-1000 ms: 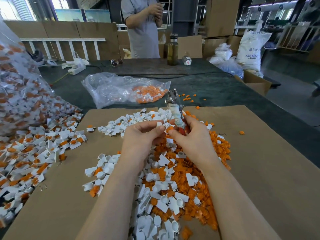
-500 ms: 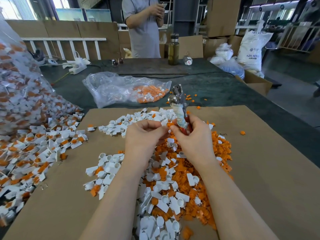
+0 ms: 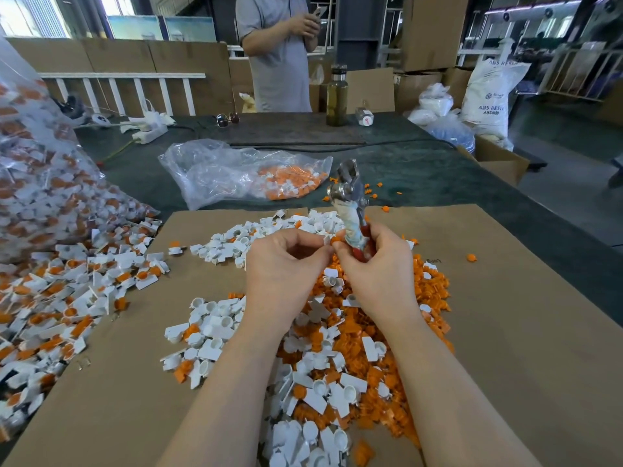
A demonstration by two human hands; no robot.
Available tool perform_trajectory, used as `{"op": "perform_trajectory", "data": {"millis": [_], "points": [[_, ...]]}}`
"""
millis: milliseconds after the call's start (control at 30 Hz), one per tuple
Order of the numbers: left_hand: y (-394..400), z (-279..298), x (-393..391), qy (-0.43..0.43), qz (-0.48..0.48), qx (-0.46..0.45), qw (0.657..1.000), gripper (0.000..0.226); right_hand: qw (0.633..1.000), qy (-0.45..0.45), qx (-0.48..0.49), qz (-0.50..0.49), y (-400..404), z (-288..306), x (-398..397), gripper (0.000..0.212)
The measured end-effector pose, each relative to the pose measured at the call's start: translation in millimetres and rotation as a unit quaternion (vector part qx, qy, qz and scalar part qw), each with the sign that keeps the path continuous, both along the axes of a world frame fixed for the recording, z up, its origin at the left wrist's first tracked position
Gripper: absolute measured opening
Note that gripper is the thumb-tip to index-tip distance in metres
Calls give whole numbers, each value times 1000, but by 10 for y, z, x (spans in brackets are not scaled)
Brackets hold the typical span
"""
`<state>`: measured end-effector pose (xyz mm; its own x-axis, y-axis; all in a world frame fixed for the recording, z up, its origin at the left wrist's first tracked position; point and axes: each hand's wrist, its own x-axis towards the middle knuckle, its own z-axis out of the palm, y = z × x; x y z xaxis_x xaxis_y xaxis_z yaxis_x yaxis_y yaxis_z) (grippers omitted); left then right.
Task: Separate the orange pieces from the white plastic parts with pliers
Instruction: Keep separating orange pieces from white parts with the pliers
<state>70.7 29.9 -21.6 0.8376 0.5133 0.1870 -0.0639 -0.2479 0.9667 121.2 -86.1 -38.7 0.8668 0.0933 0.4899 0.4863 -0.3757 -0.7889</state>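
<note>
Orange piece [image 3: 334, 240] pinched between my left hand [image 3: 285, 267] and right hand [image 3: 377, 267]; right grip also holds pliers [image 3: 350, 203]. Mid-separation; next, pull free, drop near surface centre.

A long table [image 3: 438, 170] covered in dark green cloth runs across the room, with a brown cardboard sheet [image 3: 505, 332] laid over its near end. A dark board [image 3: 296, 129] lies on its far part, beside a tall bottle [image 3: 336, 96] of yellowish liquid, a pair of sunglasses [image 3: 227, 119] and a white power strip [image 3: 150, 133]. A person in a grey shirt [image 3: 279, 59] stands behind the table. Cardboard panels [image 3: 141, 65] and a white railing [image 3: 128, 85] line the back left; bright windows [image 3: 23, 15] glow above. Stacked cardboard boxes [image 3: 428, 32] and a white sack [image 3: 488, 96] printed ABS stand right, over grey floor [image 3: 580, 183]
</note>
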Motion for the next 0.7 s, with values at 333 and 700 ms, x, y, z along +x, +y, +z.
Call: {"op": "perform_trajectory", "data": {"millis": [333, 700], "points": [[15, -35, 14, -6, 32, -23, 999, 13, 999, 12, -10, 52, 5, 15, 0, 10], [64, -34, 30, -10, 52, -37, 998, 11, 992, 61, -22, 109, -22, 47, 1, 17]]}}
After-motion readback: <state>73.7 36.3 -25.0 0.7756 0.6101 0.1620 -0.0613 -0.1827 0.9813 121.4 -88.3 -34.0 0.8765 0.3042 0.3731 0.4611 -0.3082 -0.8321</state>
